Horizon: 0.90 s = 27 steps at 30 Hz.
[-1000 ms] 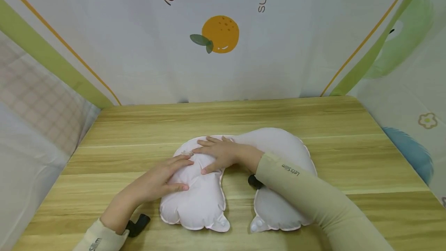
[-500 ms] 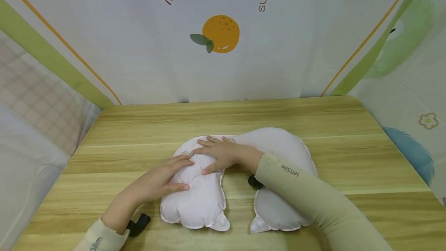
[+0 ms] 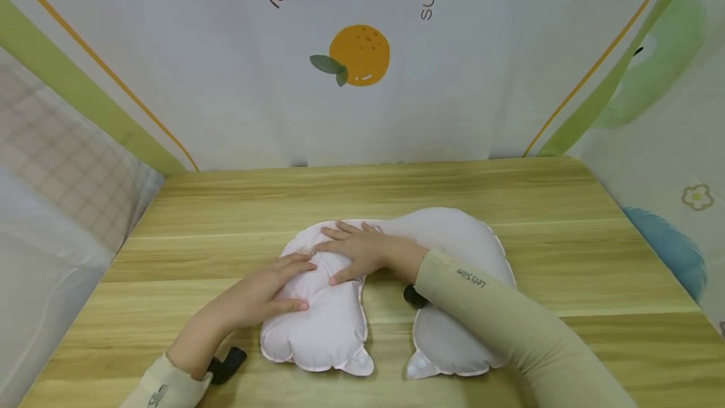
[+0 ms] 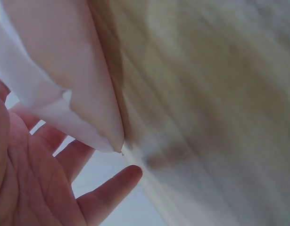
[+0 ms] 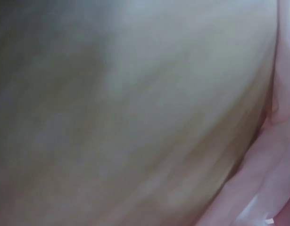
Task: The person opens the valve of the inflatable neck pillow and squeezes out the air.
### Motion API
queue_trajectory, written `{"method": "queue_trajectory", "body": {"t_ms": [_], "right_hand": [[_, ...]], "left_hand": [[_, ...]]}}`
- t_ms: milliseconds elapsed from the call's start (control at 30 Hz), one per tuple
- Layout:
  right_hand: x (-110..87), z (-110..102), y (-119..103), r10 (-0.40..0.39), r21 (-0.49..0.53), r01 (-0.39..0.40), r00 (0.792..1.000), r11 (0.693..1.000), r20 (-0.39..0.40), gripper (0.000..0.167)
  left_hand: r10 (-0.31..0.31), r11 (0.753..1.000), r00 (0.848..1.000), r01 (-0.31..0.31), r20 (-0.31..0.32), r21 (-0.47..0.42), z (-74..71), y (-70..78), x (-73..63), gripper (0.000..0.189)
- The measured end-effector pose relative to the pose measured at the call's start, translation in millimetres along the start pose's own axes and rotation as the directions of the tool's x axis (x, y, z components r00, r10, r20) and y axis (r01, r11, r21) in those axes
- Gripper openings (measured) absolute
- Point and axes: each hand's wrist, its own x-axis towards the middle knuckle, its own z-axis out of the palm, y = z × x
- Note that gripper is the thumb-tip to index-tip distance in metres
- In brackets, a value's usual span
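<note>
A pale pink, puffed-up inflatable neck pillow (image 3: 323,332) lies flat on the wooden table, its U opening toward the person. Two snap tabs show at its near ends. On the pillow's left arm rests my left hand (image 3: 255,291), thumb and fingers spread over the outer side. My right hand (image 3: 362,249) reaches across from the right and lies with spread fingers on the upper left part, near a small clear valve (image 3: 306,250). In the left wrist view the left hand's fingers (image 4: 111,193) stretch along the pillow's seamed edge. The right wrist view shows mostly blurred table beside pink fabric (image 5: 262,174).
The wood-grain table (image 3: 226,200) extends to a white curtain (image 3: 442,112) printed with an orange. Patterned cloth hangs at both sides. A black wrist-camera part (image 3: 226,365) sits below the left wrist, another (image 3: 415,296) under the right forearm.
</note>
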Motion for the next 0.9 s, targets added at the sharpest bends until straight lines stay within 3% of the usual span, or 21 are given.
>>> {"method": "queue_trajectory", "body": {"t_ms": [233,400,633,767,900], "right_hand": [[0.1,-1.0,-4.0,0.013,0.025,-0.013,1.0,1.0,0.019,0.073],[-9.4,-17.9,-3.9,0.011,0.021,-0.011,1.0,1.0,-0.003,0.071],[-42.7,-61.6,0.9,-0.032,-0.005,0.031,0.985,0.999,-0.168,0.071],[-72.8,-78.2,9.2,-0.025,-0.025,0.019,0.964,1.0,-0.265,0.069],[-105.3,-82.0,23.3,-0.007,-0.032,-0.005,0.935,0.999,-0.354,0.069]], "left_hand": [[-0.003,0.999,1.0,0.002,0.017,0.052,-6.8,4.7,-3.2,0.06],[-0.067,0.996,0.998,0.067,0.008,0.055,-13.5,9.1,-7.2,0.063],[-0.041,0.991,0.998,0.047,-0.051,0.124,-22.0,15.6,-4.3,0.064],[-0.039,0.986,0.998,0.048,-0.055,0.16,-23.6,18.3,-0.6,0.064],[-0.032,0.983,0.998,0.041,-0.056,0.181,-25.0,20.8,2.3,0.064]]}}
